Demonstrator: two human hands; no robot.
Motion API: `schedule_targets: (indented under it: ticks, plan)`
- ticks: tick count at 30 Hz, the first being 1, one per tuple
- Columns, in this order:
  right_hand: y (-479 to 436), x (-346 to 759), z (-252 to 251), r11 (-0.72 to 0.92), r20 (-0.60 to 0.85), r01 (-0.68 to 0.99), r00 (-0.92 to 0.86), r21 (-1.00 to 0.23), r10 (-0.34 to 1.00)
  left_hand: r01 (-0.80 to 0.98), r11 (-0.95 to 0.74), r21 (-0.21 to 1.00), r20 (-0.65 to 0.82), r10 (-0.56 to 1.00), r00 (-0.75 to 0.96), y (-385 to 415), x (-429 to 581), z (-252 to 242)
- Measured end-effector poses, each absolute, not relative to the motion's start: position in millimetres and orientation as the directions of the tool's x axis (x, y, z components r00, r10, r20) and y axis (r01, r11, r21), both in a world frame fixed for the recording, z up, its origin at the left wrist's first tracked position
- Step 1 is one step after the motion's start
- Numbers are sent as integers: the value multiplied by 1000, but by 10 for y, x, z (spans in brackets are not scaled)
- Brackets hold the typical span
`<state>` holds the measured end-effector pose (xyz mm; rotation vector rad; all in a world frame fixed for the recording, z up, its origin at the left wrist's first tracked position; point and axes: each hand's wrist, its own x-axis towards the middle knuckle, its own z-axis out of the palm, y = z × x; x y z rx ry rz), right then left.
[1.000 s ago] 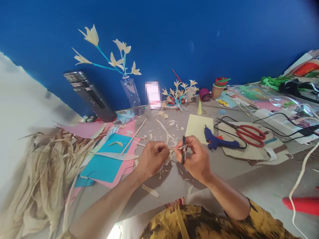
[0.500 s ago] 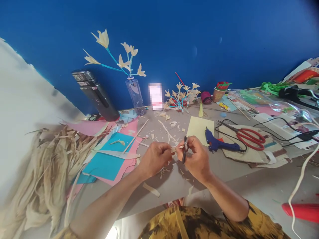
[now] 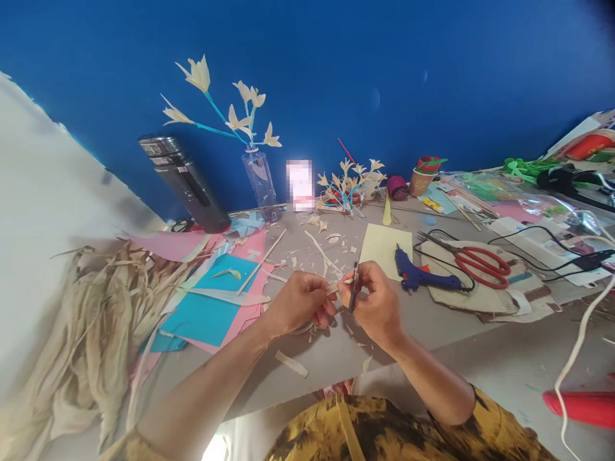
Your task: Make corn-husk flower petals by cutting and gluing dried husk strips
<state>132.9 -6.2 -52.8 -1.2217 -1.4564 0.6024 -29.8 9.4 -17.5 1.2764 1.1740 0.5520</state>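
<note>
Over the middle of the table, my left hand (image 3: 303, 299) pinches a small pale strip of dried husk (image 3: 332, 290) between thumb and fingertips. The other fingers of that hand are slightly loosened. My right hand (image 3: 375, 304) is closed around a slim black tool (image 3: 354, 291), held almost upright; its exact kind is too small to make out. The right fingertips also meet the strip's right end. Pale scraps (image 3: 331, 238) and a larger cut piece (image 3: 291, 363) lie around my hands.
Dried husks (image 3: 81, 333) and blue paper (image 3: 206, 314) lie left. A dark flask (image 3: 185, 182) and a bottle with husk flowers (image 3: 259, 182) stand behind. To the right are a blue glue gun (image 3: 427, 277), red-handled scissors (image 3: 483, 266) and a power strip (image 3: 533, 250) with cables.
My left fingers have loosened and spread a little below the strip. The black tool in my right hand has tilted and shifted slightly left. Both hands stay close together.
</note>
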Motion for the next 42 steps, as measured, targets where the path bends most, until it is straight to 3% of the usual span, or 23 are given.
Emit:
schedule_targets:
  ticks: [7,11,12,14,16,17,19,22,24,26,29,31,33,35,36,38,42]
  plan:
    - [-36,1376,-527,342,422,379,149,-860,895,227,323,919,-390,831,396,120,-341,-174]
    - [-57,1364,-534,392,472,401,123,-828,873,328,298,896,-405,851,334,123,-329,-215]
    - [-59,1369,-529,420,507,417,120,-806,854,369,236,899,-352,890,289,122,-339,-211]
    - [-49,1397,-503,483,596,473,117,-737,794,459,20,888,-82,990,114,114,-372,-167]
    - [-24,1446,-458,551,694,538,91,-638,714,549,-167,819,251,965,-81,90,-403,-86]
    - [-10,1471,-431,585,738,563,69,-584,671,552,-194,811,312,941,-128,72,-408,-45]
    - [7,1506,-381,650,806,591,1,-478,592,423,-115,899,168,982,-90,27,-388,11]
    - [-9,1500,-358,743,864,581,-129,-332,487,44,222,974,-226,950,215,-45,-302,-11]
    - [-44,1464,-388,800,866,540,-234,-262,442,-120,329,937,-280,910,307,-79,-249,-70]
    - [-87,1425,-428,847,845,482,-336,-224,415,-183,304,935,-245,927,284,-96,-227,-121]
    - [-155,1406,-447,875,821,383,-365,-297,439,-157,204,966,-172,966,194,-90,-249,-139]
    - [-189,1436,-424,797,768,345,-253,-497,588,-105,156,982,-141,980,137,-76,-275,-111]
    - [-196,1487,-393,563,549,270,-133,-781,825,-68,131,989,-122,985,123,-68,-290,-67]
    - [-169,1535,-369,228,217,96,-112,-969,970,-73,110,991,-96,981,170,-69,-288,-28]
    - [-144,1549,-361,84,85,-19,-139,-996,987,-83,100,991,-82,976,204,-72,-283,-16]
    - [-86,1552,-346,-82,-45,-225,-167,-971,985,-86,99,991,-74,962,262,-77,-270,-18]
    - [1,1477,-296,-117,-72,-372,-133,-921,989,34,117,993,-122,935,332,-76,-251,-102]
